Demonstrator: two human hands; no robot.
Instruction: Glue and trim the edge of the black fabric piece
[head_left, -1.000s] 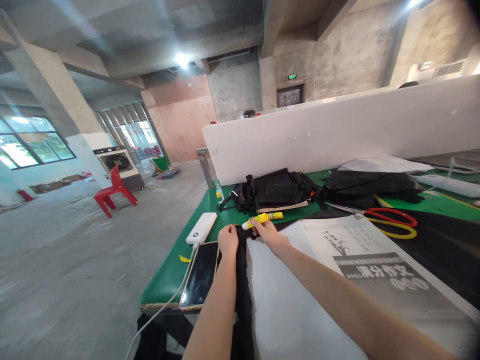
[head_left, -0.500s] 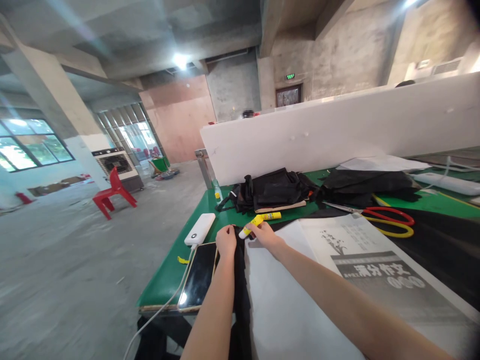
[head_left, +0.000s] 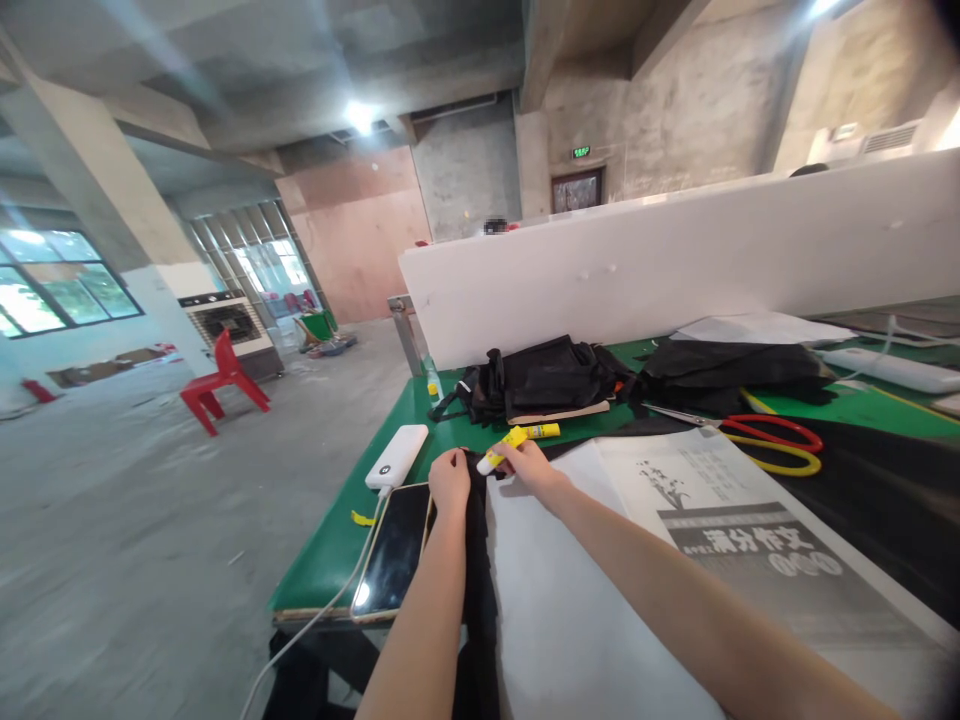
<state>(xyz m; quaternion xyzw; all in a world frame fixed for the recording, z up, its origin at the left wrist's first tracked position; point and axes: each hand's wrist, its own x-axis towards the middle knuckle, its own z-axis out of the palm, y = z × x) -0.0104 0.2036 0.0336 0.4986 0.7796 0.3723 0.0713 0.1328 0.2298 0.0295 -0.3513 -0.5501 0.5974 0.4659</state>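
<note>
My right hand (head_left: 529,464) holds a yellow glue stick (head_left: 501,448), its white tip pointing down-left at the far corner of a white sheet (head_left: 570,600). My left hand (head_left: 449,478) pinches the edge of a black cloth (head_left: 474,580) that runs beside the sheet and hangs over the near edge of the green table (head_left: 330,550). The two hands are a few centimetres apart.
A phone (head_left: 394,548) and a white power bank (head_left: 397,456) with a cable lie left of my hands. A second yellow glue stick (head_left: 541,431), a black bag (head_left: 544,380), red-and-yellow scissors (head_left: 772,441) and a printed sheet (head_left: 735,520) lie beyond. A white foam board (head_left: 675,250) stands behind.
The glue stick's tip has tilted down toward the sheet's corner. Both hands stay at the same spot; the view has shifted slightly.
</note>
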